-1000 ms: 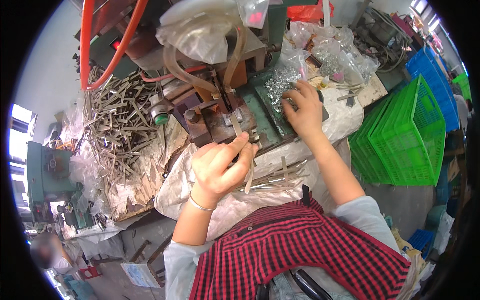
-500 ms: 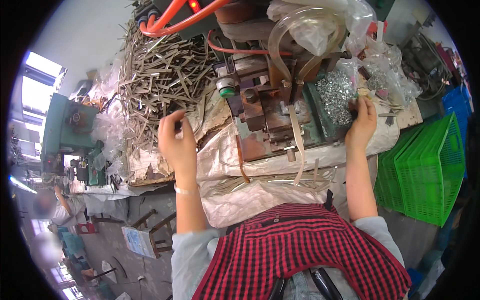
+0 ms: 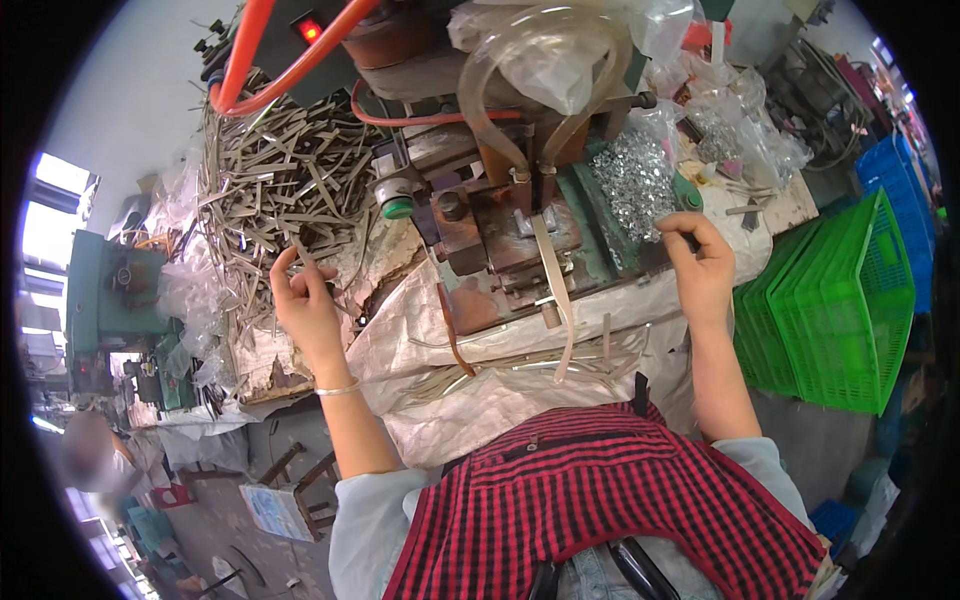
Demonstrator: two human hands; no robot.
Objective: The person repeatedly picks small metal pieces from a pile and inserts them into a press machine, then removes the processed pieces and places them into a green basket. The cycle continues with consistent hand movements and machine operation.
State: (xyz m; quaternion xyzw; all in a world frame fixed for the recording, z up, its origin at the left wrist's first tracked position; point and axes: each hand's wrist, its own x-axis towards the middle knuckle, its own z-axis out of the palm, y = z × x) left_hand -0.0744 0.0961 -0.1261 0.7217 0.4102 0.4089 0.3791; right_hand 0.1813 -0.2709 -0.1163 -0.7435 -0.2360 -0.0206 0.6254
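Observation:
My left hand [image 3: 307,312] hovers at the near edge of a heap of thin metal strips [image 3: 285,180]. Its fingers are loosely bent and apart, with nothing visible in them. To the right of the small shiny metal pieces [image 3: 632,185], my right hand [image 3: 703,275] is raised with thumb and fingertips closed together; anything between them is too small to make out. Between the hands stands a press [image 3: 515,240]. One metal strip [image 3: 554,285] runs out of its tooling toward me and hangs down over the front, touched by neither hand.
More strips [image 3: 490,378] lie on the pale sheeting before me. Clear hoses [image 3: 475,95] and orange tubes [image 3: 245,60] loop above the press. Stacked green crates [image 3: 835,310] stand at the right, a stool [image 3: 285,505] at the lower left. A green machine [image 3: 115,300] is farther left.
The whole view has shifted, the bench now sitting farther left. My right hand has drawn back toward me from beside the small metal pieces. My left hand remains near the strip heap, its fingers repositioned.

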